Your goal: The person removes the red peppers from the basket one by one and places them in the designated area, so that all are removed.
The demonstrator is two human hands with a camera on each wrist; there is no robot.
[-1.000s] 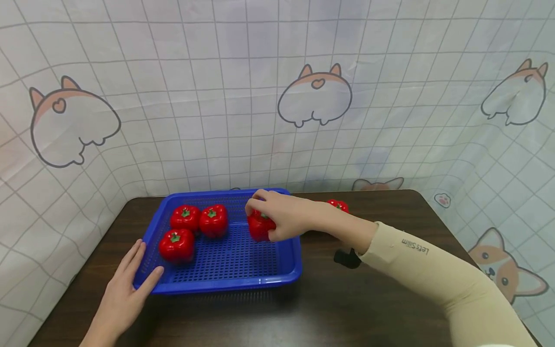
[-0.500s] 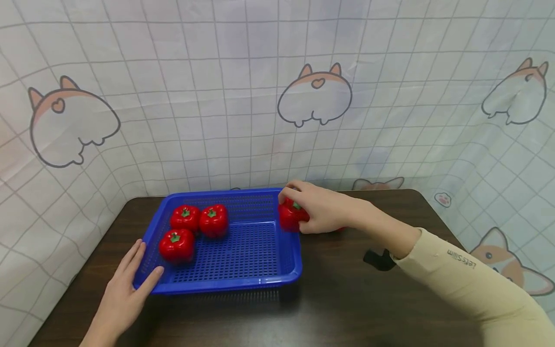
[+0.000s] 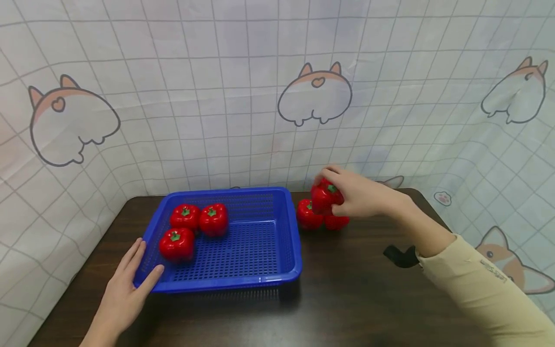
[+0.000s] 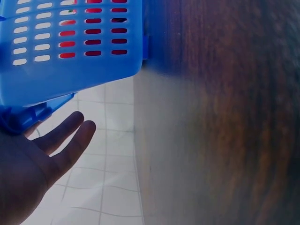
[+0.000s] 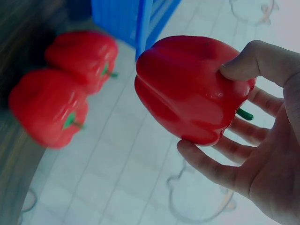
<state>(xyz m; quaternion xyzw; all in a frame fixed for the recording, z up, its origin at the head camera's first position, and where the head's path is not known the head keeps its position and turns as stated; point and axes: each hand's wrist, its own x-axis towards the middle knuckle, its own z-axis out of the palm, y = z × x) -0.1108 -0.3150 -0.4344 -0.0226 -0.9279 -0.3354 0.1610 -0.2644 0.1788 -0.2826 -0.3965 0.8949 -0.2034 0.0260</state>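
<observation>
My right hand (image 3: 362, 195) grips a red bell pepper (image 3: 323, 198) with a green stem, up off the table to the right of the blue basket (image 3: 230, 282). The right wrist view shows the thumb and fingertips around this pepper (image 5: 187, 89). Below it two more red peppers stand close together on the table, one nearer the basket (image 3: 306, 217) and the other partly hidden (image 3: 338, 223). My left hand (image 3: 123, 289) rests at the basket's front left corner, fingers spread along the rim. Three red peppers sit in the basket's left half, the foremost pepper (image 3: 177, 245) nearest that hand.
The dark wooden table (image 3: 347, 299) carries everything. A light cloth wall (image 3: 217, 120) with a grid and dog drawings stands behind it and on both sides. The black wrist strap (image 3: 401, 256) shows by my right sleeve.
My right hand has carried the pepper from above the basket's right part out over its right rim, to above the two table peppers. The left hand and basket have stayed put.
</observation>
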